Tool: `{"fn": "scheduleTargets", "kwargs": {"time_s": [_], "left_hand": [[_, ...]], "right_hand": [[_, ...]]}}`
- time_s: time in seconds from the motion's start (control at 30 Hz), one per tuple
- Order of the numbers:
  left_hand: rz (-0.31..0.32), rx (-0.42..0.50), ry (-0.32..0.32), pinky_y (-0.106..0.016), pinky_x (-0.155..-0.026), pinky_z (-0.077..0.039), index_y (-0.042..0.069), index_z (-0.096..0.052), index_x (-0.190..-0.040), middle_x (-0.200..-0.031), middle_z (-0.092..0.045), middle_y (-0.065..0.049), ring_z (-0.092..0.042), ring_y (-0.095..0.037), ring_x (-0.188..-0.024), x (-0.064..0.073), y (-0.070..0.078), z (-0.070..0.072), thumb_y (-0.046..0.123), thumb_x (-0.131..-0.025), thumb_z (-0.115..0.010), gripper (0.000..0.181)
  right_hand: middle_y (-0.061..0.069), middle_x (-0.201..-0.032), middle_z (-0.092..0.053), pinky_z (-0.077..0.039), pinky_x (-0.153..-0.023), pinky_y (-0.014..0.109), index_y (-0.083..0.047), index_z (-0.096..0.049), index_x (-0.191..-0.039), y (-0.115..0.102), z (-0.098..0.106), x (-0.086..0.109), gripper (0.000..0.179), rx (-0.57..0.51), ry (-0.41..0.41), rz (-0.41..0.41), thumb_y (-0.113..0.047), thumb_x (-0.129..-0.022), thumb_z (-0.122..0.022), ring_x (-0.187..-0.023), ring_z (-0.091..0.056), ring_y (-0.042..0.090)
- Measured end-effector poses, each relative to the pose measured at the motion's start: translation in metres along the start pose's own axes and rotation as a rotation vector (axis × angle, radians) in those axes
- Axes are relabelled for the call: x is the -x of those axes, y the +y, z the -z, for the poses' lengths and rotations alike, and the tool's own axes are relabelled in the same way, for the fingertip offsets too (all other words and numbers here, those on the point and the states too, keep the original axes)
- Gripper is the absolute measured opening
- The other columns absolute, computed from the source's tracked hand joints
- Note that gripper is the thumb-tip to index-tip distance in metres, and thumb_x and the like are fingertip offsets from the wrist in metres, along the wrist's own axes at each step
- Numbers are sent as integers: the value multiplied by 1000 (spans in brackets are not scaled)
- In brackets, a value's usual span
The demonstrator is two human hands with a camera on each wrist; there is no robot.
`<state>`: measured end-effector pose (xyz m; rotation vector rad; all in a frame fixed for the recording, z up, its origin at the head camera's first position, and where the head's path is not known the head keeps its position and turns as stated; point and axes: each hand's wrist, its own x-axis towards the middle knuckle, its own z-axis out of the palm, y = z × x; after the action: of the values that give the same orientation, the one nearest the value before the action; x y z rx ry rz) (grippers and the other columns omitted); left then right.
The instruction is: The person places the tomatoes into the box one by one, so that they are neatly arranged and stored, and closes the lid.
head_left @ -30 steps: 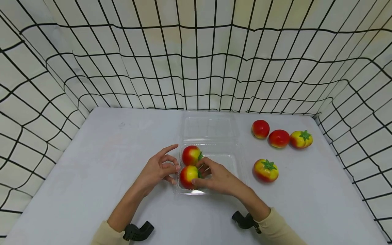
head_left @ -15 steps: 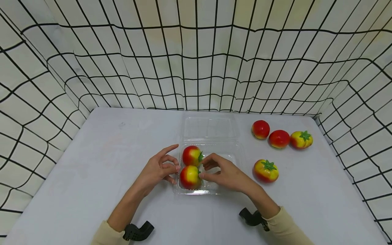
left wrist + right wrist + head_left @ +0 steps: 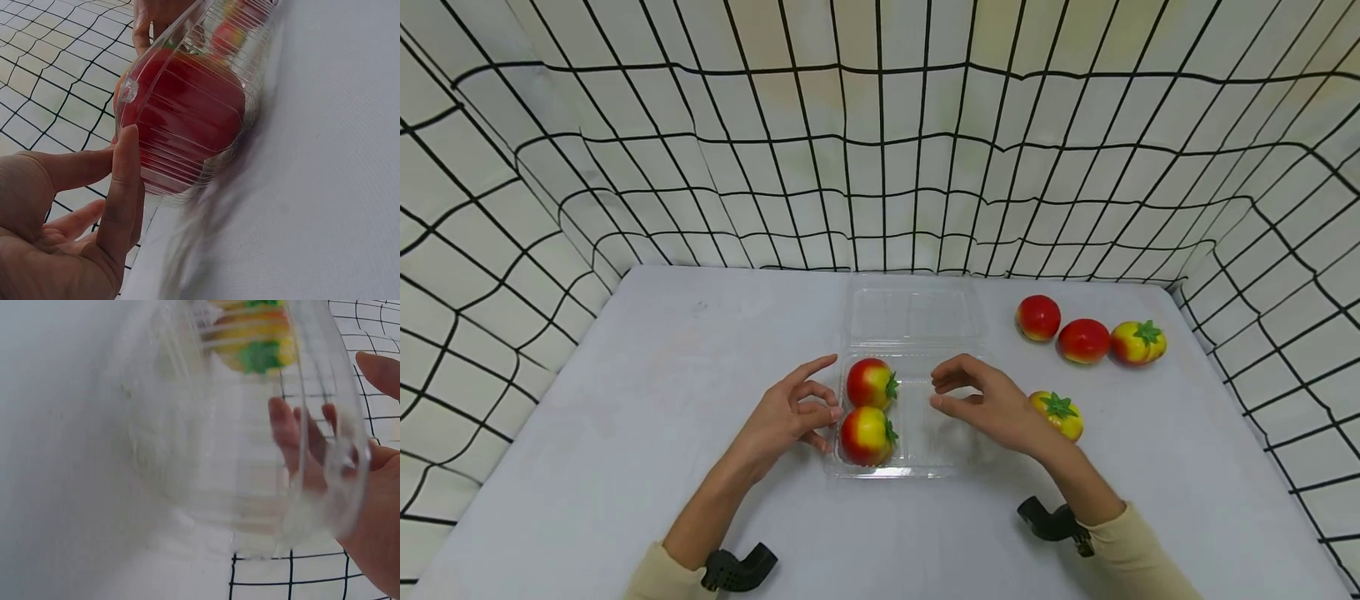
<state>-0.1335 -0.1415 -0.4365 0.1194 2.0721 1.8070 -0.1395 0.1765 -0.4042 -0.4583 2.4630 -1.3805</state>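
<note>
A clear plastic clamshell box (image 3: 925, 450) lies with its lid folded back, away from the person. In its left half sit two red-and-yellow tomatoes (image 3: 867, 435), one behind the other, green leaf tops facing right. At the box's left rim, the left hand (image 3: 790, 417) pinches the edge between thumb and finger; the left wrist view shows this grip (image 3: 122, 162) close to a tomato (image 3: 187, 106) behind the ribbed wall. Over the right half of the box, the right hand (image 3: 988, 400) has loosely bent fingers with nothing between them.
A red-and-yellow tomato (image 3: 1060, 415) lies right of the box, partly hidden by the right hand. Farther back stand two red tomatoes (image 3: 1038, 317) and a yellow one (image 3: 1138, 342). Black wire mesh (image 3: 880, 167) surrounds the white table (image 3: 700, 375) at back and sides.
The right hand has let go of the nearer tomato and moved right, away from both tomatoes in the box. The left hand has stayed at the rim.
</note>
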Motion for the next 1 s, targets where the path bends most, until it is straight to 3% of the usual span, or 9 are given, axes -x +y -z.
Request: {"fn": "scheduleTargets", "kwargs": {"time_s": [0.4, 0.8, 1.0], "left_hand": [[-2, -13, 2, -35, -68, -66, 17, -33, -163, -110, -61, -17, -71, -16, -79, -1, -1, 1, 10, -96, -73, 78], [-2, -14, 0, -35, -68, -66, 16, -33, -162, -108, -62, -16, -71, -15, -77, -1, -1, 1, 9, -95, -73, 78], [-3, -16, 0, -35, -68, -66, 16, -33, -162, -107, -62, -16, -71, -17, -74, 0, -1, 1, 9, -95, -72, 78]], "right_hand": [[15, -130, -67, -60, -97, 27, -11, -62, -129, 9, 31, 9, 34, 16, 99, 37, -24, -99, -71, -121, -66, 26], [14, -134, -65, -60, -102, 40, -11, -61, -132, 18, 57, 21, 40, 86, 124, -14, -27, -98, -73, -125, -65, 32], [14, -134, -64, -63, -98, 38, -9, -61, -133, 23, 67, 26, 44, 124, 126, -17, -25, -95, -76, -121, -67, 35]]}}
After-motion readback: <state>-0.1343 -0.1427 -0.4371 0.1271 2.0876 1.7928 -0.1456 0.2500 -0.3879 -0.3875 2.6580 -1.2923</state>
